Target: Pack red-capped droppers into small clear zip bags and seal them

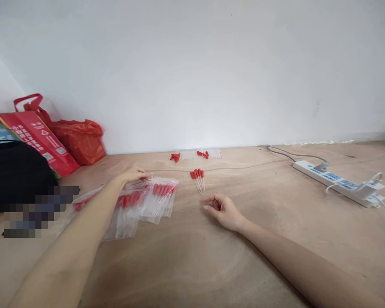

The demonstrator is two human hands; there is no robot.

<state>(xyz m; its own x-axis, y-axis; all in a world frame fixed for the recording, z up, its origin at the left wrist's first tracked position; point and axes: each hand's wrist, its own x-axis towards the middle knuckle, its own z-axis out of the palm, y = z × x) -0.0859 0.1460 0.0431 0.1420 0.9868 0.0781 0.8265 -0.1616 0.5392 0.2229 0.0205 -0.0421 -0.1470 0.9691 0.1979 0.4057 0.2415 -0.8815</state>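
- Step, my read: left hand (135, 174) at the bagged red-topped sticks (160, 188), right hand (223, 211) by the loose red-topped sticks (197, 173).
- Left grip: fingertips over far edge of bag pile; can't tell if pinching.
- Right grip: fingers curled, thumb slightly apart, nothing visibly held.
- Loose sticks: fanned on worktop (167, 265), mid-width toward back edge, just beyond right fingertips, not touching.
- Next move probably calls for a light pinch; stems look thin, bags floppy.
- Others: rear red clusters (175, 157) near back edge; red plastic bag (80, 141) and black bag (19, 175), left; power strip (338, 182), right, well clear.
- In the way: left forearm (83, 226) hides part of overlapping bags.
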